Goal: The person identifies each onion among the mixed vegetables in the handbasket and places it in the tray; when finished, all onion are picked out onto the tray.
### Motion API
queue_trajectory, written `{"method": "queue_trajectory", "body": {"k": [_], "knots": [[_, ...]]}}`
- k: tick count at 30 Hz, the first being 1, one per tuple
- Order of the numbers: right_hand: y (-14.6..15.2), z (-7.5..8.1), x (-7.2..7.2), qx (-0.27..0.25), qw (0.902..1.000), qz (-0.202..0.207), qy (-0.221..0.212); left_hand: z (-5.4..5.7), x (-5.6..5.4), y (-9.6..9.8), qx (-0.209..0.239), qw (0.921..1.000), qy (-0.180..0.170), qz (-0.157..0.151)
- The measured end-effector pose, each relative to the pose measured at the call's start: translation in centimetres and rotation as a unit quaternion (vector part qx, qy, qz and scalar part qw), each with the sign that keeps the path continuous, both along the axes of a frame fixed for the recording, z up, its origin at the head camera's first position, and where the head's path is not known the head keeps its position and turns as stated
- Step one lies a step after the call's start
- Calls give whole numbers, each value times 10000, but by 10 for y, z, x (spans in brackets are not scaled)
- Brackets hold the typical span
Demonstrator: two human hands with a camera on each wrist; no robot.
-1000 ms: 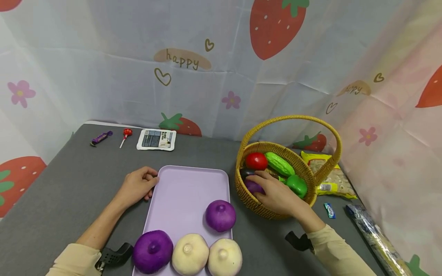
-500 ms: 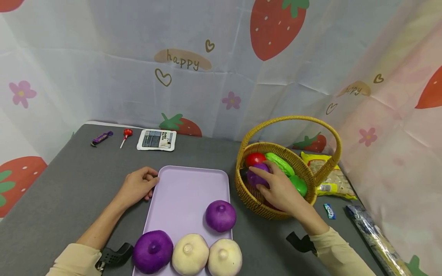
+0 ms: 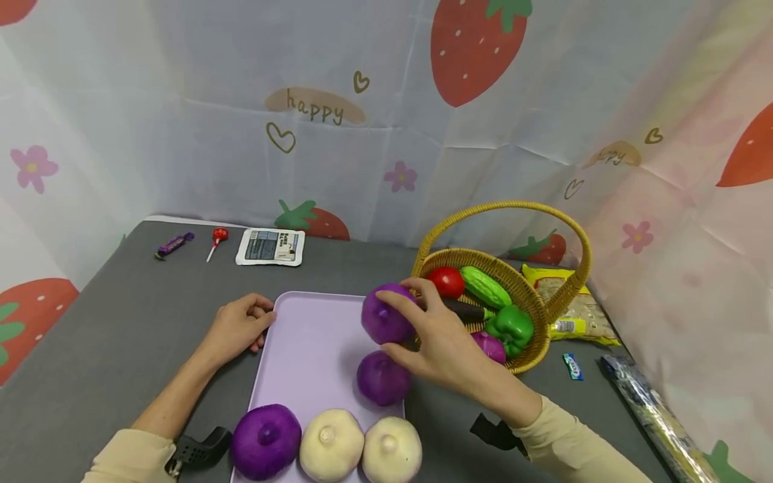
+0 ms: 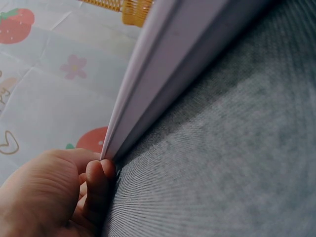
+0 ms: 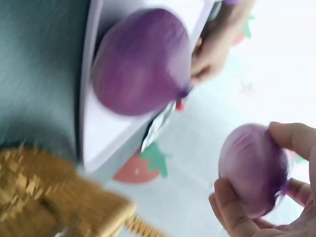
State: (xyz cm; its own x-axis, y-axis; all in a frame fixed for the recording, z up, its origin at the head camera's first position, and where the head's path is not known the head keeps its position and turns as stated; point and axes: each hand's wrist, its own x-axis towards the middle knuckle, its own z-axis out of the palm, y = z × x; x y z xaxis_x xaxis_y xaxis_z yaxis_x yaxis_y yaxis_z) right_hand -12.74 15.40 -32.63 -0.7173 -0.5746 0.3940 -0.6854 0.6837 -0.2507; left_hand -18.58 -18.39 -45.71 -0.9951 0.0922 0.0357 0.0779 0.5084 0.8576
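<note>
My right hand [image 3: 449, 342] holds a purple onion [image 3: 376, 323] above the right side of a lilac tray [image 3: 304, 349]. In the right wrist view the thumb and fingers are round this onion [image 5: 252, 168]. Just below it another purple onion [image 3: 382, 381] lies on the tray. At the tray's near end are a larger purple onion [image 3: 266, 441] and two white onions [image 3: 331, 444]. My left hand [image 3: 241, 327] pinches the tray's left edge near the far corner; the left wrist view shows the fingers [image 4: 96, 185] at that edge.
Right of the tray stands a yellow wicker basket [image 3: 568, 295] with a tomato [image 3: 447, 282], a green gourd [image 3: 485, 287], an eggplant [image 3: 461, 310], a green pepper [image 3: 511, 327] and a purple-red onion [image 3: 490, 345]. Packets lie beyond it; candies [image 3: 175, 245] lie at the back left.
My right hand has lifted the purple onion out of the basket and carried it left, over the tray. My left hand stays at the tray's edge.
</note>
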Motion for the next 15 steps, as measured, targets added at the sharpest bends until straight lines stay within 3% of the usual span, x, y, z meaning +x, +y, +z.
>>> {"method": "queue_trajectory", "body": {"k": [8,15], "knots": [[-36,-17,5,845,9949,516,195,-2,1,0,1,10000,6,11],[-55,-28,7,1154,9907,716,109,0,1,1,37,10000,26,16]]}}
